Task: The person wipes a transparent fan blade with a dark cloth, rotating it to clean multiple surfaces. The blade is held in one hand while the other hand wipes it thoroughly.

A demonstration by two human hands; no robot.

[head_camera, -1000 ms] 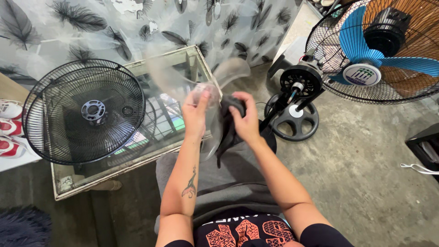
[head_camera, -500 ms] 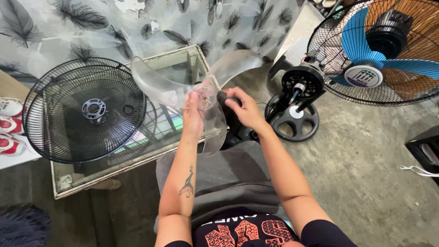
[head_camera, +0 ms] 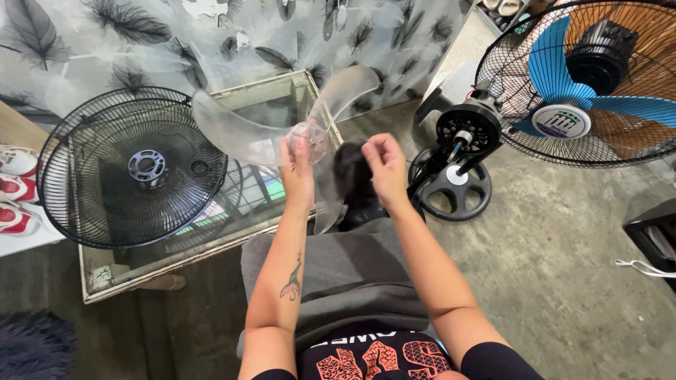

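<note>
left hand (head_camera: pixel 298 163) clamped on clear fan blade (head_camera: pixel 243 134) at its hub, raised higher than before over glass worktop (head_camera: pixel 211 243) | right hand (head_camera: pixel 384 163) off blade now, fingers curled, just beside | black fan guard (head_camera: pixel 134 167) unmoved

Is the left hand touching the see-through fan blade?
Touching. In the head view, the left hand grips the clear fan blade at its round hub, fingers wrapped over it with no gap.
</note>
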